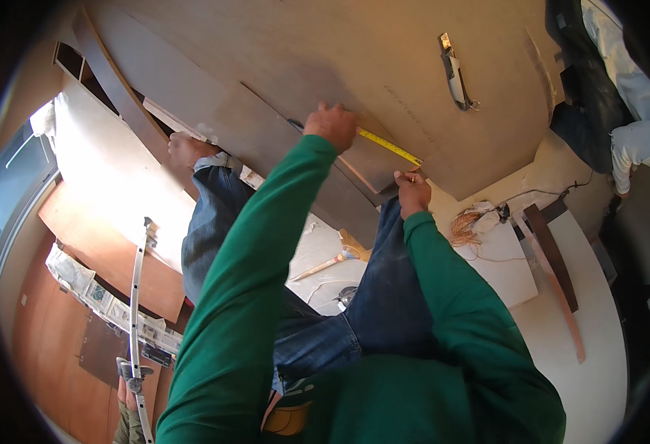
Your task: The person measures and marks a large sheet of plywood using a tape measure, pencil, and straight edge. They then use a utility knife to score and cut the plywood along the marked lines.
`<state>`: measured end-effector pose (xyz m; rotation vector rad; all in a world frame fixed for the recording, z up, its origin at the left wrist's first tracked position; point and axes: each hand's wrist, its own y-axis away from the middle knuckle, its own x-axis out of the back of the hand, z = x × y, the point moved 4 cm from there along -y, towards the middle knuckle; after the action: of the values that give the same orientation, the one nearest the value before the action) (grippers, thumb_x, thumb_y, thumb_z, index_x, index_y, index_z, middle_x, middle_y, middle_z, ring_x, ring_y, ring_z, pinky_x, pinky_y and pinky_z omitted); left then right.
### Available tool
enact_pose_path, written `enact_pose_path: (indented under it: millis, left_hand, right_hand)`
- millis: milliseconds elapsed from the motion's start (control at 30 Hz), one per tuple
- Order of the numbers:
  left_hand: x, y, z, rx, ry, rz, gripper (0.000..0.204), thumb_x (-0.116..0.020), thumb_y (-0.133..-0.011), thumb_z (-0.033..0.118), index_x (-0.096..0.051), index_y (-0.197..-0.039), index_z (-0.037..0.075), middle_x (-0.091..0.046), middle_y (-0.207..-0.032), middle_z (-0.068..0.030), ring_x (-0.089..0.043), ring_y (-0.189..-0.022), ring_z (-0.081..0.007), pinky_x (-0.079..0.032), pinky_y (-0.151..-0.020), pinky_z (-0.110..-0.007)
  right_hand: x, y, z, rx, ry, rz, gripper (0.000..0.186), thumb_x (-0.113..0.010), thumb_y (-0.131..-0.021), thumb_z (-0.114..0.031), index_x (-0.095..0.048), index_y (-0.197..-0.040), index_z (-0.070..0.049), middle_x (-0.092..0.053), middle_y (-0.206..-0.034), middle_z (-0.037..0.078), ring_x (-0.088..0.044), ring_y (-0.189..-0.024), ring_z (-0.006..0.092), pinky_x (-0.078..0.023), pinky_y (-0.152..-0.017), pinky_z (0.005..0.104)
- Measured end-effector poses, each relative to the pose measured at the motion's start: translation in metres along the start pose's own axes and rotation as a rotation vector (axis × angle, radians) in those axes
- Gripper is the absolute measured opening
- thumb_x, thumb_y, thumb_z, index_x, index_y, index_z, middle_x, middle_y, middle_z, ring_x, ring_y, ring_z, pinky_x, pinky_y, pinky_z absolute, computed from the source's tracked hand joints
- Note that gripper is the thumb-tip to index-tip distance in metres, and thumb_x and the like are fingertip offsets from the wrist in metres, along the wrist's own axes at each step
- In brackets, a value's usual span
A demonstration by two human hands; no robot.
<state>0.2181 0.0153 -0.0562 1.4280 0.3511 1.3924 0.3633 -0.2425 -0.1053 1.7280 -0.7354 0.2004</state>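
Observation:
I kneel in jeans on a large brown board lying on the floor. My left hand is closed on a tape measure's case and presses it onto a narrower dark panel that lies across the board. The yellow tape runs from it down to my right hand, whose fingers pinch the tape's end at the panel's corner. My bare foot rests on the panel's left part.
A utility knife lies on the board, far right. A wooden-handled tool, an orange cord coil and dark wood strips are on the floor. Another person sits upper right. A long metal bar stands at lower left.

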Motion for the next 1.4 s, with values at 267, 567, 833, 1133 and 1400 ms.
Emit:
enact_pose_path:
  millis: [267, 567, 833, 1133, 1400]
  left_hand:
    - [0.036, 0.071, -0.109, 0.089, 0.711, 0.577, 0.031, -0.063, -0.102, 0.038, -0.077, -0.105, 0.010, -0.068, -0.085, -0.0062, -0.066, -0.081, -0.0241, -0.055, -0.074, -0.038]
    - [0.064, 0.174, -0.115, 0.462, 1.997, 0.954, 0.039, -0.056, -0.106, 0.043, -0.054, -0.127, 0.010, -0.063, -0.116, -0.0083, -0.066, -0.104, -0.0263, -0.058, -0.085, -0.047]
    - [0.066, 0.156, -0.114, 0.380, 1.937, 0.918, 0.038, -0.060, -0.106, 0.039, -0.057, -0.128, 0.008, -0.064, -0.116, -0.0081, -0.065, -0.103, -0.0219, -0.061, -0.082, -0.041]
    - [0.082, 0.190, -0.162, 0.455, 2.039, 1.316, 0.039, -0.050, -0.109, 0.041, -0.051, -0.132, 0.010, -0.057, -0.125, -0.0117, -0.062, -0.107, -0.0253, -0.060, -0.085, -0.045]
    - [0.066, 0.193, -0.182, 0.489, 2.162, 1.389, 0.038, -0.045, -0.110, 0.041, -0.049, -0.133, 0.012, -0.056, -0.122, -0.0107, -0.062, -0.107, -0.0264, -0.061, -0.085, -0.046]
  right_hand:
    - [0.002, 0.048, -0.021, 0.322, 0.709, -0.190, 0.038, -0.070, -0.092, -0.039, -0.072, -0.092, -0.001, -0.075, -0.086, 0.012, -0.073, -0.081, 0.0307, -0.053, -0.076, 0.0457]
    - [-0.039, 0.089, 0.015, 0.272, 1.142, -0.327, 0.067, -0.080, -0.085, -0.041, -0.056, -0.127, 0.006, -0.062, -0.125, 0.028, -0.066, -0.114, 0.0429, -0.057, -0.094, 0.0478]
    - [-0.059, 0.072, 0.055, 0.279, 1.167, -0.353, 0.069, -0.082, -0.083, -0.044, -0.054, -0.123, 0.005, -0.065, -0.120, 0.028, -0.068, -0.110, 0.0420, -0.056, -0.094, 0.0478]
    - [-0.066, 0.101, 0.036, 0.069, 1.051, -0.245, 0.080, -0.085, -0.081, -0.040, -0.043, -0.131, 0.005, -0.067, -0.122, 0.026, -0.066, -0.117, 0.0412, -0.053, -0.099, 0.0472]
    - [-0.074, 0.127, 0.066, 0.323, 1.113, -0.423, 0.052, -0.075, -0.090, -0.034, -0.047, -0.121, -0.003, -0.070, -0.111, 0.021, -0.069, -0.103, 0.0413, -0.054, -0.088, 0.0520]
